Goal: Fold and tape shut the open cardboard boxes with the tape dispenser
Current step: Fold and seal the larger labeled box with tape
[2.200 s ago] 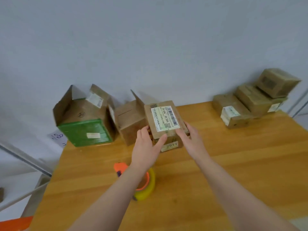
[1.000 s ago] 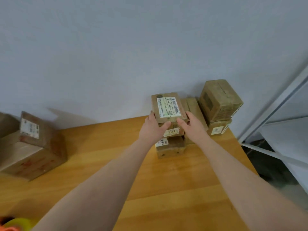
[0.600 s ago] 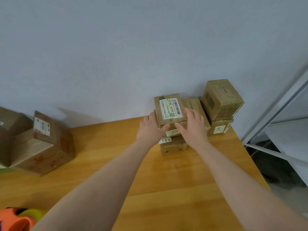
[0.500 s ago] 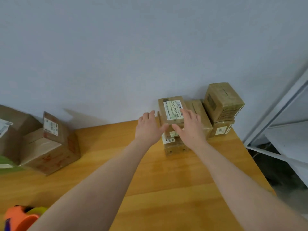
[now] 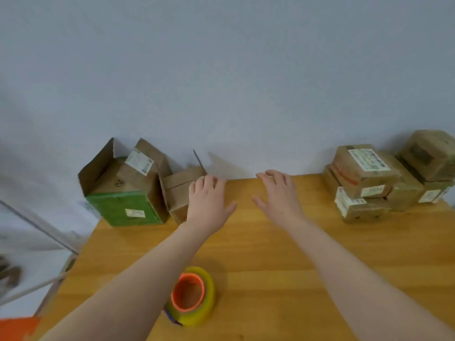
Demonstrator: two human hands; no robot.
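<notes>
Nearest me, the tape dispenser (image 5: 190, 295), yellow roll on an orange core, lay on the wooden table (image 5: 258, 254) under my left forearm. Further out, both my hands were spread and held nothing. My left hand (image 5: 208, 204) reached at the small open box (image 5: 178, 193); whether it touched, I could not tell. My right hand (image 5: 278, 195) hovered beside it. The green open box (image 5: 123, 190) stood far left against the wall, the stack of taped boxes (image 5: 364, 173) far right.

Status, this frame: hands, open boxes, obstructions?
Left hand, right hand open, empty. Small open box at left hand, flap up, untaped. Tape dispenser beside left forearm, untouched. Nothing blocking.
</notes>
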